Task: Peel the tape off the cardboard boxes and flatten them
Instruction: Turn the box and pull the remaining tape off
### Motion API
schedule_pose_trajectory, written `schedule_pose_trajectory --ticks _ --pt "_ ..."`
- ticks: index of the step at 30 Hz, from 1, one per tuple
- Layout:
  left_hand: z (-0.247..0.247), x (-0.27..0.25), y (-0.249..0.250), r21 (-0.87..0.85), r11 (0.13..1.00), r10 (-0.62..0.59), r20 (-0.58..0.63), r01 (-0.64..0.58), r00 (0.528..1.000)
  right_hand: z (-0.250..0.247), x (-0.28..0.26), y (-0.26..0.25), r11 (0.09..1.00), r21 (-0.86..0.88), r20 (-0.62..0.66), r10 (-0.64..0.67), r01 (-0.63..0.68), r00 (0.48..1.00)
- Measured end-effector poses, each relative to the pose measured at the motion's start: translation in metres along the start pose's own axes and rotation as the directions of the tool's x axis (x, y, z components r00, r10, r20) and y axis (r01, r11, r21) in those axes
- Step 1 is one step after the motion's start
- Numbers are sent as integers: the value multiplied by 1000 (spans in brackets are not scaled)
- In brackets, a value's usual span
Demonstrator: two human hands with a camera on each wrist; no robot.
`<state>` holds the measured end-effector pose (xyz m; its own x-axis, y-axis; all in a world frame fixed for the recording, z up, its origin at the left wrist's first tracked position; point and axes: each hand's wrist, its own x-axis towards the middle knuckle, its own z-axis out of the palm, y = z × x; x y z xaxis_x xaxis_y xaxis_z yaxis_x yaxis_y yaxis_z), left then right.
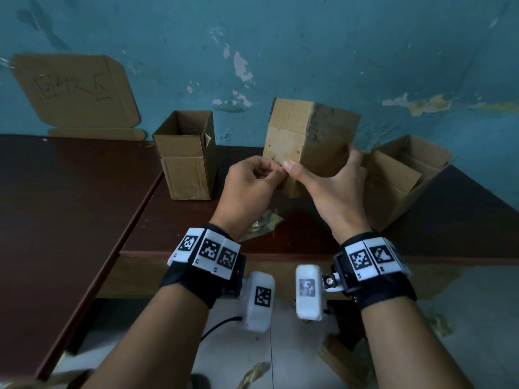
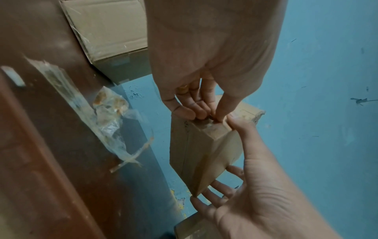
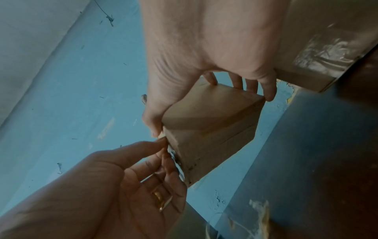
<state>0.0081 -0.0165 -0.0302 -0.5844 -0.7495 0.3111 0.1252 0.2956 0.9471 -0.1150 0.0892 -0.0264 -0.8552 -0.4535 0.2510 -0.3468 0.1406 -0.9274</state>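
Note:
I hold a closed, worn cardboard box [image 1: 309, 136] up above the table near the wall. My right hand [image 1: 320, 181] grips it from the right side and underneath, thumb on the front corner. My left hand [image 1: 273, 170] pinches a clear tape strip [image 3: 175, 161] at the box's lower left edge, beside the right thumb. In the left wrist view the left fingertips [image 2: 204, 115] press on the box's [image 2: 204, 150] end face. The right wrist view shows the right fingers [image 3: 267, 93] wrapped round the far side of the box [image 3: 212, 122].
An open upright box [image 1: 185, 153] stands at the left and a larger open box [image 1: 401, 181] at the right. A flattened cardboard sheet [image 1: 75, 91] leans on the blue wall. Crumpled tape [image 1: 264, 224] lies on the dark brown table [image 1: 70, 220]. Cardboard scraps litter the floor.

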Motion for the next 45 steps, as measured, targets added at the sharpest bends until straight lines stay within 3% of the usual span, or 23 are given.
schedule_pose_trajectory --ticks 7,15,24,33,40,45 --pt "2 -6 -1 224 970 109 -42 -97 993 -2 1 -4 996 -87 7 -26 27 1000" --pt "3 -5 -5 246 964 117 -64 -98 991 -7 4 -5 993 -118 29 13 -9 1000" --pt "5 -3 -6 -70 996 39 -107 -46 993 -9 6 -6 991 57 49 117 -119 992" --pt "5 0 -6 -383 923 21 -24 -29 999 -14 7 -6 977 134 60 158 -165 986" --pt "2 -2 2 -608 794 50 96 19 994 -17 5 -10 952 216 44 212 -217 976" --pt "4 1 8 -789 608 -14 101 89 995 -9 3 -13 901 327 70 276 -284 959"
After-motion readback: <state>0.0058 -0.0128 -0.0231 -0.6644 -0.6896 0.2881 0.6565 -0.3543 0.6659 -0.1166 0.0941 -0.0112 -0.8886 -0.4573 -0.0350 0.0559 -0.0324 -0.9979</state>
